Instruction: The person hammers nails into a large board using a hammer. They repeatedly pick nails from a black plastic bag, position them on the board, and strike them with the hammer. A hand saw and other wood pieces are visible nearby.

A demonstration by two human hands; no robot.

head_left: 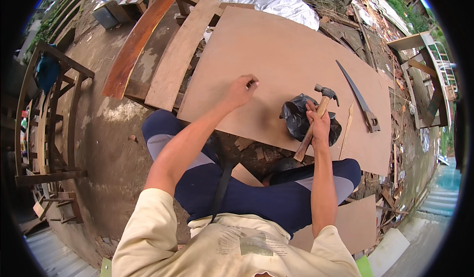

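Note:
My left hand (240,91) hovers over or rests on a large brown board (256,40), with its fingers curled in. Whatever they may hold is hidden. In my right hand (320,124) is a claw hammer (308,142), gripped by its wooden handle, head pointing away from me. Just behind that hand a crumpled black plastic bag (294,113) sits on the board; I cannot tell if the fingers touch it. Farther right lie a thin splintered wood strip (347,128) and a handsaw (356,95) with a wooden handle.
Left of the board are a pale plank (180,54) and a reddish-brown plank (140,44). A silvery sheet (279,2) lies beyond its far edge. Wooden frames stand at the far left (74,119) and far right (424,79). Wood scraps litter the ground on the right.

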